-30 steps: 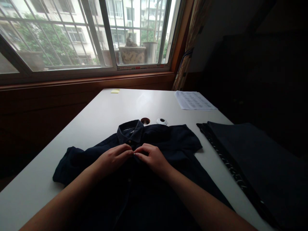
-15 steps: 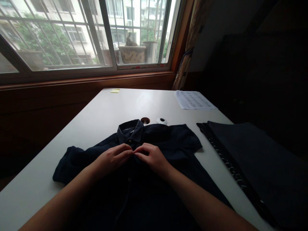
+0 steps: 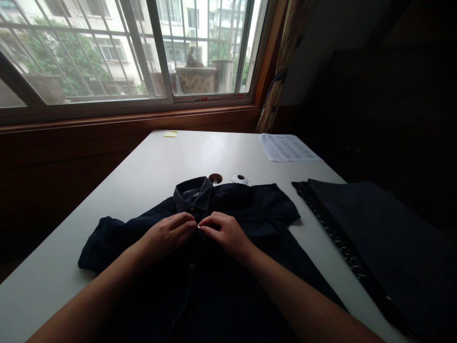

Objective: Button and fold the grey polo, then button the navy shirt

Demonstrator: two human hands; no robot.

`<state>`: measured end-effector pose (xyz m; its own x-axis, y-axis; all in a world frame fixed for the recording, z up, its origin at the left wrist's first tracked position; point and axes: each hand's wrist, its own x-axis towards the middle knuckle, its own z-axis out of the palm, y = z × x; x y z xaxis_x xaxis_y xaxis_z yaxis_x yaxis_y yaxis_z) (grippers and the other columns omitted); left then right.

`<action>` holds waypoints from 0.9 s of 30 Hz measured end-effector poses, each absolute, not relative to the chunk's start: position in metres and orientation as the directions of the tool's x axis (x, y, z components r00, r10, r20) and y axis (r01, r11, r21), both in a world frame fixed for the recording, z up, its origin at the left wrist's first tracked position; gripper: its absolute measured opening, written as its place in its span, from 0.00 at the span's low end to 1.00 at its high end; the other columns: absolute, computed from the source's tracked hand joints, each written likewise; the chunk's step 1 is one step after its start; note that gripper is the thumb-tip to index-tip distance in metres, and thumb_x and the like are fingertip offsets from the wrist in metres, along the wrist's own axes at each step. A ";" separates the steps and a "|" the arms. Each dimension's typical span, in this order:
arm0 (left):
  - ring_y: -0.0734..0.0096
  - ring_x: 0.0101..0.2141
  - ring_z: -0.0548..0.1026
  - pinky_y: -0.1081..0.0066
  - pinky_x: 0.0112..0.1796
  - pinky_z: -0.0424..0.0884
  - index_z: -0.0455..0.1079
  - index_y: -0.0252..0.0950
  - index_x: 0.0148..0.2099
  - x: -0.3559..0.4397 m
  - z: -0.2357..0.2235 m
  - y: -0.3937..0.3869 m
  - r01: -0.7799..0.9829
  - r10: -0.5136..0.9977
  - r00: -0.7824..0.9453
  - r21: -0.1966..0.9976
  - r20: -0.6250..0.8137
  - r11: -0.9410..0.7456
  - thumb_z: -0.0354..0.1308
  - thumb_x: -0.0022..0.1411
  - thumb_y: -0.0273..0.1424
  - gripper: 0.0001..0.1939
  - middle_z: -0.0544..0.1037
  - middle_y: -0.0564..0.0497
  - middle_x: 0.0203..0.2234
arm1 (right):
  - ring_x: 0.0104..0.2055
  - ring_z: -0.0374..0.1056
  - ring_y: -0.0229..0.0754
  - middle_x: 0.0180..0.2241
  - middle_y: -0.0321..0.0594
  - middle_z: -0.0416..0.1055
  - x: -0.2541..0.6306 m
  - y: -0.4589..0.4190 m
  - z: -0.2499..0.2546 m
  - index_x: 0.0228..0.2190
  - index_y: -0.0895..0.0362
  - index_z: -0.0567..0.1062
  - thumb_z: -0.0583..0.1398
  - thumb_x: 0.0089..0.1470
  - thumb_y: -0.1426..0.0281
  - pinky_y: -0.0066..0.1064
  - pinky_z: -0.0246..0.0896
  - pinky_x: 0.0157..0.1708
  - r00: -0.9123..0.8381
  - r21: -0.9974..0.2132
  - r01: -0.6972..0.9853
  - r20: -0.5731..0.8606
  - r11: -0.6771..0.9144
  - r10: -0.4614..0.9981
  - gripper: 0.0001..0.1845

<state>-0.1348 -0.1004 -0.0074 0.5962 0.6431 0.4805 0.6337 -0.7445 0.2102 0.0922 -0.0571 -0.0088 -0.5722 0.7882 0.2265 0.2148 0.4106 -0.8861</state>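
A dark navy short-sleeved shirt [image 3: 250,205] lies front side up, its collar [image 3: 200,193] pointing towards the window. My left hand [image 3: 174,231] and my right hand [image 3: 224,233] meet at the front placket, below the collar. Both are closed in a pinch on the shirt's fabric. Between the fingertips shows a small pale button [image 3: 199,226]. Another button [image 3: 193,208] sits at the collar, and a lower button [image 3: 192,266] shows on the placket. The dark cloth under my forearms is hard to make out.
The shirt lies on a white table [image 3: 124,186]. Dark folded cloth [image 3: 371,228] lies along its right side. Printed sheets [image 3: 289,148] and a yellow sticky note [image 3: 170,134] are at the far end. Behind the collar are a round hole [image 3: 215,179] and a white ring-shaped cap [image 3: 240,179].
A pale button now shows between my fingertips, where it was hidden before. My hands have hardly moved, and the shirt lies as it did.
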 end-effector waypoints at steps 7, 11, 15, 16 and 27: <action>0.72 0.36 0.76 0.73 0.38 0.76 0.69 0.34 0.47 -0.135 -0.007 -0.099 0.648 0.614 0.597 0.140 0.516 -0.749 0.54 0.71 0.27 0.06 0.75 0.47 0.40 | 0.38 0.73 0.40 0.33 0.36 0.76 0.092 -0.058 -0.007 0.35 0.54 0.82 0.65 0.57 0.72 0.30 0.64 0.42 -0.579 -0.888 0.211 0.223 0.408 0.785 0.04; 0.71 0.35 0.76 0.72 0.37 0.76 0.69 0.33 0.46 -0.134 -0.004 -0.099 0.647 0.576 0.618 0.069 0.535 -0.759 0.54 0.70 0.27 0.05 0.75 0.47 0.38 | 0.38 0.73 0.40 0.33 0.37 0.76 0.092 -0.058 -0.006 0.34 0.55 0.82 0.65 0.57 0.72 0.30 0.64 0.41 -0.575 -0.887 0.213 0.226 0.410 0.786 0.03; 0.71 0.36 0.75 0.71 0.39 0.76 0.69 0.33 0.46 -0.132 -0.002 -0.099 0.636 0.552 0.632 0.042 0.544 -0.771 0.55 0.70 0.26 0.04 0.75 0.48 0.38 | 0.39 0.73 0.40 0.34 0.37 0.76 0.092 -0.058 -0.007 0.34 0.54 0.81 0.65 0.57 0.72 0.31 0.65 0.42 -0.570 -0.884 0.204 0.242 0.421 0.785 0.03; 0.70 0.36 0.75 0.71 0.39 0.76 0.69 0.33 0.45 -0.132 -0.002 -0.099 0.634 0.550 0.631 0.046 0.548 -0.772 0.55 0.69 0.26 0.04 0.75 0.48 0.38 | 0.39 0.73 0.40 0.34 0.37 0.77 0.092 -0.059 -0.008 0.35 0.54 0.81 0.65 0.57 0.72 0.31 0.65 0.42 -0.569 -0.884 0.201 0.245 0.422 0.785 0.03; 0.71 0.35 0.74 0.71 0.37 0.74 0.70 0.35 0.44 -0.133 -0.005 -0.099 0.652 0.574 0.588 0.086 0.570 -0.753 0.57 0.67 0.25 0.04 0.75 0.48 0.37 | 0.38 0.72 0.39 0.35 0.36 0.76 0.091 -0.061 -0.008 0.36 0.55 0.80 0.64 0.55 0.74 0.30 0.66 0.41 -0.546 -0.920 0.122 0.252 0.373 0.799 0.06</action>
